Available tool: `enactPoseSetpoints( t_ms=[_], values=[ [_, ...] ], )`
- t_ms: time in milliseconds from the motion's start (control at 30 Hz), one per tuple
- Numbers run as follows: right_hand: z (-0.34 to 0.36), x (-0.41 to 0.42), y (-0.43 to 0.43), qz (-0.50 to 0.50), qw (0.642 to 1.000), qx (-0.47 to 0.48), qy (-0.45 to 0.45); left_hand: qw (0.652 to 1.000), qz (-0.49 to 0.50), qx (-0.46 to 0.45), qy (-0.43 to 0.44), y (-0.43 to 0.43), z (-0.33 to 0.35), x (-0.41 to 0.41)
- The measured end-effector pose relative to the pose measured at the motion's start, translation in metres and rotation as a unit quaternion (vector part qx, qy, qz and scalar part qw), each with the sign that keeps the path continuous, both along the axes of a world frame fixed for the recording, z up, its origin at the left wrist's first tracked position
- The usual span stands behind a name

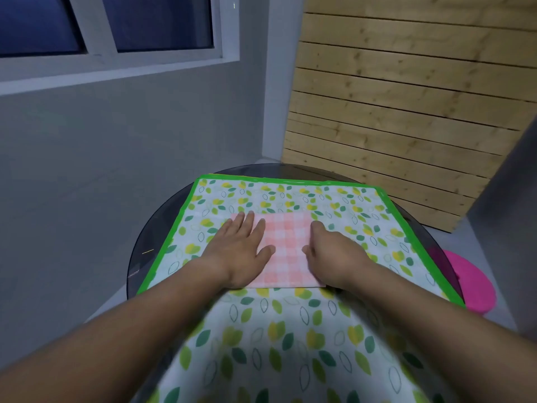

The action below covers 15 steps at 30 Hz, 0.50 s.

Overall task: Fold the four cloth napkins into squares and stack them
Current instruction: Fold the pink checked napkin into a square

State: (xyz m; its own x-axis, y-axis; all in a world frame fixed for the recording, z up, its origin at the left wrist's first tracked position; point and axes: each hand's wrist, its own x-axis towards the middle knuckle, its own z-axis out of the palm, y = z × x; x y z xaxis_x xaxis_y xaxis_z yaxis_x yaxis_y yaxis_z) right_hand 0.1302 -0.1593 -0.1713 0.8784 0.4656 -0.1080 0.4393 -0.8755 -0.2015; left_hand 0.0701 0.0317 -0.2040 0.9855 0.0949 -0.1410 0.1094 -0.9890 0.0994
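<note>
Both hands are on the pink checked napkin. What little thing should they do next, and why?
Probably slide the flat left hand outward to smooth the pink checked cloth napkin, then let go. It already looks like a folded square lying on the leaf-patterned green-edged cloth, and the right hand pins its right side. No other napkins show.
</note>
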Motion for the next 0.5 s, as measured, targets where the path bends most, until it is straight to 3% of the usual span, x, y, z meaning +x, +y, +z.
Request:
enactPoseSetpoints(
  t_ms=[67, 133, 233, 300, 500],
  values=[
    [0.007, -0.003, 0.005, 0.005, 0.994, -0.043, -0.104, 1.000, -0.003, 0.015, -0.005, -0.002, -0.002, -0.001],
    [0.008, 0.001, 0.014, 0.052, 0.979, -0.029, -0.195, 1.000, -0.005, 0.020, -0.008, -0.002, -0.003, -0.001],
    [-0.003, 0.013, 0.039, 0.169, 0.981, -0.011, -0.096, 1.000, -0.006, 0.017, -0.015, -0.001, -0.004, -0.001],
    [-0.017, 0.020, 0.048, 0.187, 0.981, -0.039, -0.028, 1.000, -0.006, 0.012, -0.012, -0.001, -0.004, -0.001],
    [-0.029, 0.030, 0.028, 0.151, 0.986, -0.066, -0.027, 1.000, -0.005, -0.006, -0.003, 0.000, -0.002, -0.001]
  ],
)
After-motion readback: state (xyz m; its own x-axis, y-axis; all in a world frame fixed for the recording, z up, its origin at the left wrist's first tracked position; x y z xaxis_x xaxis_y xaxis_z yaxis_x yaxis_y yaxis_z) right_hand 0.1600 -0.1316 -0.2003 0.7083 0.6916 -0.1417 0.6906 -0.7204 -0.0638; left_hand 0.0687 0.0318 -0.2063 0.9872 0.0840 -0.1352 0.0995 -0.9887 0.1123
